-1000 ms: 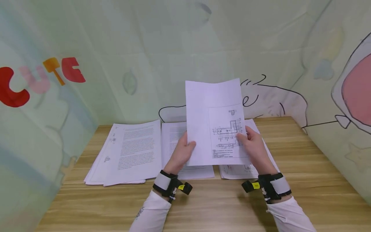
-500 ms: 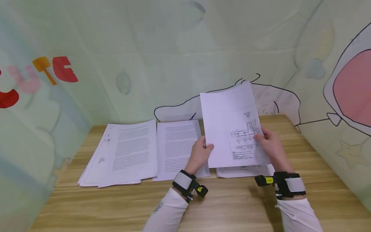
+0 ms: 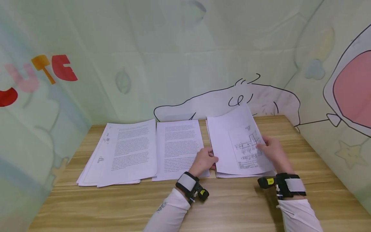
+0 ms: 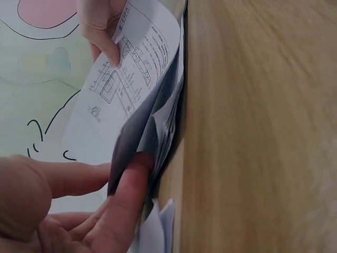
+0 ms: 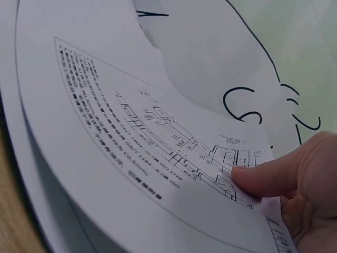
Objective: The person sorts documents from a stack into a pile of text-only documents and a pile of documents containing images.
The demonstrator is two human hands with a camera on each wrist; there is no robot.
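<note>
1. The middle paper (image 3: pixel 181 148), a white page of printed lines, lies flat on the wooden table (image 3: pixel 116 206), and I take it as the landmark for all places.
2. To the right of the middle paper is the held paper (image 3: pixel 237 141), which carries a technical drawing with a small block of text. It is curved, its far right corner is raised, and I cannot tell whether it is one sheet or more.
3. The left hand (image 3: pixel 204 159) is at the right edge of the middle paper. It pinches the left edge of the held paper, with the thumb on the printed side and a finger underneath.
4. The right hand (image 3: pixel 273 151) is farther to the right of the middle paper. It grips the opposite edge of the held paper; its thumb presses on the drawing and the other fingers are mostly hidden behind.
5. Also right of the middle paper, beneath the held paper, is the right stack (image 3: pixel 246 176); only narrow borders of it are visible, and a gap separates them near the left hand.
6. Left of the middle paper, just beside it, lies the left pile (image 3: pixel 133 148), several sheets spread unevenly.
7. Behind the middle paper hangs a pale cloth (image 3: pixel 162 51) with cartoon figures.
</note>
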